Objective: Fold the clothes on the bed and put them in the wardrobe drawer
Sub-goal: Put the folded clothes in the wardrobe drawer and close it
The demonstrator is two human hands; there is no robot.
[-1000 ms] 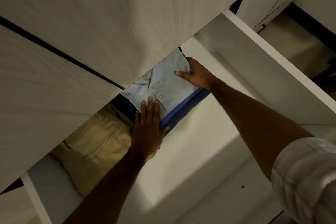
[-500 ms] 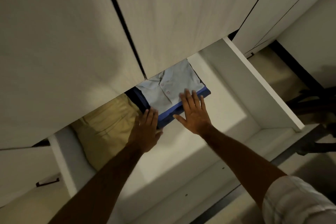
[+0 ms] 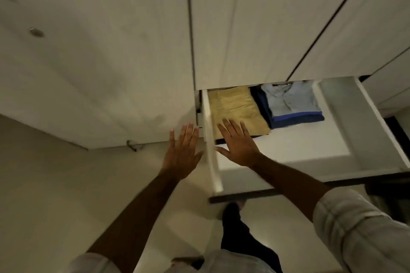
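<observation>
Reaching forward, both forearms bare, pale rolled sleeves at the near edge. Left hand (image 3: 182, 154): flat, fingers straight and together, holding nothing, outside the drawer's left wall. Right hand (image 3: 239, 144): flat, fingers spread, holding nothing, over the drawer's near left corner; its fingertips overlap the tan garment's edge, contact not discernible. Drawer (image 3: 210, 139): white, smooth, rectangular, pulled out. Beyond the right hand, folded tan trousers (image 3: 235, 107), matte woven cloth. Further right of that hand, folded light blue shirt (image 3: 290, 101), buttoned, lying on darker blue folded cloth (image 3: 297, 118). Beyond both hands, wardrobe doors (image 3: 111, 51), pale woodgrain, flat panels with dark seams. Floor (image 3: 55, 195): pale, smooth.
</observation>
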